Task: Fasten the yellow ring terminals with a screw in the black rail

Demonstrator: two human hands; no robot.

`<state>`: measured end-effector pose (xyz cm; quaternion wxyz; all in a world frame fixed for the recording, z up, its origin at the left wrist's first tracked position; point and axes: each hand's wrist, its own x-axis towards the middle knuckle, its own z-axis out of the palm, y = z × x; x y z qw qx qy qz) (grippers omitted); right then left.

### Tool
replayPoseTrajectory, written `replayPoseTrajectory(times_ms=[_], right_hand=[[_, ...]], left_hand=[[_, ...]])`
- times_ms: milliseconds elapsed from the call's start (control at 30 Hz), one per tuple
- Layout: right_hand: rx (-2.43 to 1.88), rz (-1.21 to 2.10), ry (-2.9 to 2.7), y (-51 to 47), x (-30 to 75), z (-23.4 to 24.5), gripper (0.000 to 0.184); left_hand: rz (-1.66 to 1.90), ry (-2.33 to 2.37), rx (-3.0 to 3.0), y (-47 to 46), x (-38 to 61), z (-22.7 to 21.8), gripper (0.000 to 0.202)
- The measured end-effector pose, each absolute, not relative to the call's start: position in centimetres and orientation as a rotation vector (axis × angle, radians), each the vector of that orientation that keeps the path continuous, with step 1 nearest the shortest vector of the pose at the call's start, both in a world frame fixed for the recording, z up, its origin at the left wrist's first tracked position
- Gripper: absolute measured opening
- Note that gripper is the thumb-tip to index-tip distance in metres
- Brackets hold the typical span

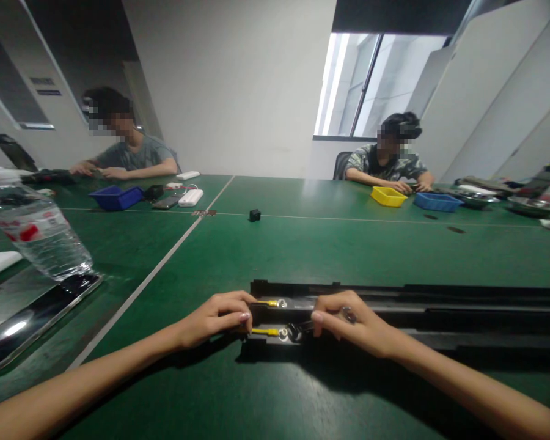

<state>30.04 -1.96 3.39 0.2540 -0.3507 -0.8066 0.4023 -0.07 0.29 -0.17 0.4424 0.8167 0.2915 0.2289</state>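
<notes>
A long black channel-shaped housing (421,305) lies on the green table, running off to the right. At its left end, two yellow wire terminals (270,303) sit under round silver fasteners (283,333), one behind the other. My left hand (222,318) is closed at that end, thumb and fingers bent where the yellow wires run into them; its fingertips are partly hidden. My right hand (348,321) grips a small dark wrench (296,332), whose head is beside the nearer fastener. Most of the handle is covered by my fingers.
To the left are a water bottle (39,229) and a phone (36,321). A small black cube (255,215) stands mid-table. Across from me sit two people, near a dark blue bin (117,197), a yellow bin (388,196) and a blue bin (437,202).
</notes>
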Motion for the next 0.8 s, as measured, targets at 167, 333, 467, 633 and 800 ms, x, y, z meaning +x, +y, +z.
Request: replayPoseTrajectory(times_ms=[167, 333, 467, 633, 800], right_hand=[[-0.943, 1.097, -2.195, -2.02, 30.07, 3.47, 0.04], [-0.95, 1.099, -2.19, -2.02, 30.15, 3.48, 0.039], [-0.948, 1.096, -2.2, -2.0, 30.13, 3.52, 0.04], [-0.936, 1.076, -2.205, -2.06, 30.12, 3.56, 0.041], [-0.955, 1.084, -2.205, -2.13, 30.11, 3.53, 0.041]], left_hand=[[0.555, 0.713, 2.007, 0.34, -0.22, -0.22, 0.042], [0.558, 0.746, 2.024, 0.21, -0.13, -0.07, 0.042], [0.554, 0.741, 2.014, 0.27, -0.11, -0.06, 0.041], [0.542, 0.726, 2.001, 0.47, -0.25, -0.26, 0.043], [0.551, 0.71, 1.99, 0.5, -0.29, -0.49, 0.044]])
